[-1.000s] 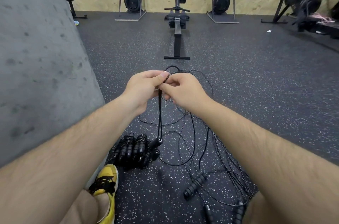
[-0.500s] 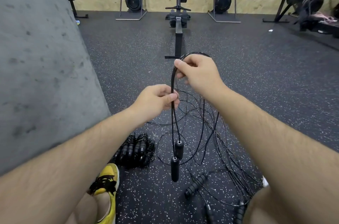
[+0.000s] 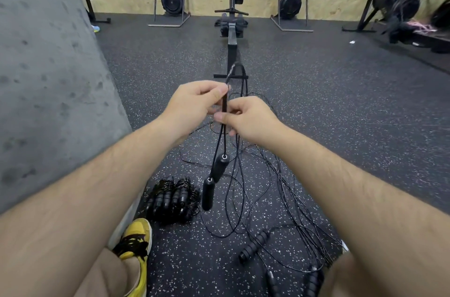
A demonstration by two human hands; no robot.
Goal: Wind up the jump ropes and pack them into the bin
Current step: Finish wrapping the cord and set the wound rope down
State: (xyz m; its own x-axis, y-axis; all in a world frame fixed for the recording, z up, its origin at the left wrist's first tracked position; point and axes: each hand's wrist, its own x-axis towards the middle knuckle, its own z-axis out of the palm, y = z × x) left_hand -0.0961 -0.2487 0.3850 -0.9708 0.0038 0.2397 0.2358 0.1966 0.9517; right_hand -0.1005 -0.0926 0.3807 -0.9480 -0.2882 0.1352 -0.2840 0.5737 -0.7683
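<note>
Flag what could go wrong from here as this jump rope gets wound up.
1. The held rope, pinched by the left hand and right hand, appears to trail into the loose cords on the floor; winding may snag or drag them.
2. Its two handles dangle at uneven heights and could swing into the wound bundle.

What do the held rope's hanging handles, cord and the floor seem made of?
Smooth black handles: likely matte plastic or rubber, dull even sheen, silvery ring on top. Thin black cord: probably coated wire; holds springy loops. Dark speckled floor: rubber matting, by its flecks.
</note>
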